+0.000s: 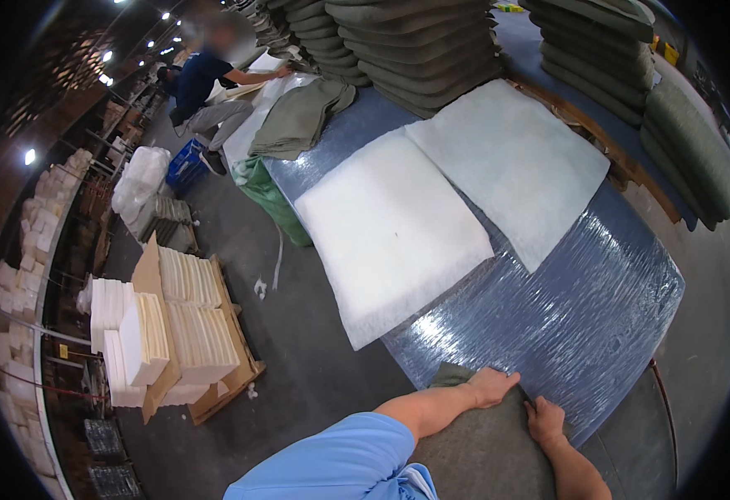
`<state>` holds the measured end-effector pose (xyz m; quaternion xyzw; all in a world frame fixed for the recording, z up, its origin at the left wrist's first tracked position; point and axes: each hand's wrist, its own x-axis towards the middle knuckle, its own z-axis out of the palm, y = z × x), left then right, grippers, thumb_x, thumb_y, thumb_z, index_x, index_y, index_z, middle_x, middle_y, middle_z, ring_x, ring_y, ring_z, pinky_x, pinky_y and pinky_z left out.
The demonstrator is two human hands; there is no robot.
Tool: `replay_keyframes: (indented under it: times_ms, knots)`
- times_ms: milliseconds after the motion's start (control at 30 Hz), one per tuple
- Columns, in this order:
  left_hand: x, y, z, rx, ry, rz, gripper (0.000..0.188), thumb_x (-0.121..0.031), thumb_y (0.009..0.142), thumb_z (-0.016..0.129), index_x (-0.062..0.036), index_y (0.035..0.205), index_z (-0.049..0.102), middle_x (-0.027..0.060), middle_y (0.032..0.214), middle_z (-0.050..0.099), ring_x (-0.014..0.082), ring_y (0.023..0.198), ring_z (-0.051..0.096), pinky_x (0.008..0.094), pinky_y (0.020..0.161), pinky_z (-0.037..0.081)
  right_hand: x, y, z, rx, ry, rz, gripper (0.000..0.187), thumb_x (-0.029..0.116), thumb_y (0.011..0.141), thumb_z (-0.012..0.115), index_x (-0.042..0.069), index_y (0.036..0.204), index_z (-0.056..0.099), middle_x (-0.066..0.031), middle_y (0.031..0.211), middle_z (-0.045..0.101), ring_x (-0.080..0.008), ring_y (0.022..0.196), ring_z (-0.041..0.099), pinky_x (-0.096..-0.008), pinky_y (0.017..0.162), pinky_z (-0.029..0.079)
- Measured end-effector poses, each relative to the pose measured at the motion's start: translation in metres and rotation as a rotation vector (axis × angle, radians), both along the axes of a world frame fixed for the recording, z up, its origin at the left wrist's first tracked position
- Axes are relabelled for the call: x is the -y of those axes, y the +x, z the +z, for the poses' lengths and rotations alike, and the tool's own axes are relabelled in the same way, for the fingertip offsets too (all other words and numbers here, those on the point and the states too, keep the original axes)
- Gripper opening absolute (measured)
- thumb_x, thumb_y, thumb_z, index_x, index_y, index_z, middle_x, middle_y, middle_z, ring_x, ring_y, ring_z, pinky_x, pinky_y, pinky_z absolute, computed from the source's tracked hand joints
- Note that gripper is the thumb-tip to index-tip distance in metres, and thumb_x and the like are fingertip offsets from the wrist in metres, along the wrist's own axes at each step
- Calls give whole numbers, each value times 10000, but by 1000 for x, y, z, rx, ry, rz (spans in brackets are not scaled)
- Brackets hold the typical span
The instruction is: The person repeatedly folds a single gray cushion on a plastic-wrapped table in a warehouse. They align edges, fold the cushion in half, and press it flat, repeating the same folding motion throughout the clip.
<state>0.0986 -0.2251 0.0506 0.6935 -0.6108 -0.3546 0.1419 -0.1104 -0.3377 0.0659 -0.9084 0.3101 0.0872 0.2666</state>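
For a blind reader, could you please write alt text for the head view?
A person's left hand and right hand hold gray-green fabric at the near end of a plastic-covered table. Beyond lie two white sheets and fabric stacks, with a co-worker at upper left.

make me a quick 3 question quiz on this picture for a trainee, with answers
1. What are the left hand and right hand both touching?
2. True or false: the bright white pad lies to the left of the greyer pad.
3. Where do the stacked pale slabs stand?
A) On top of the film-covered table
B) To the left of the table
C) To the right of the table

Key:
1. A grey-green sheet, near its far edge.
2. True.
3. B.
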Motion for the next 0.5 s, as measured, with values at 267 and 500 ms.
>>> replay_keyframes:
  times_ms: [267, 500]
  knots:
    - [-1, -1, -3, 7, -1, -5, 281, -163, 940, 547, -71, 1203, 513, 186, 880, 713, 416, 828, 701, 530, 715, 535, 0, -9, 3, -25, 57, -54, 280, 288, 952, 663, 37, 870, 570, -238, 764, 667, -473, 798, 660, -555, 710, 500]
    - [-11, 19, 13, 2, 0, -79, 348, -405, 1059, 497, -63, 1089, 557, 166, 822, 700, 386, 802, 699, 531, 698, 526, -1, -8, -2, -4, 1, -80, 241, 268, 965, 639, 46, 896, 575, -235, 782, 674, -471, 798, 664, -565, 713, 498]
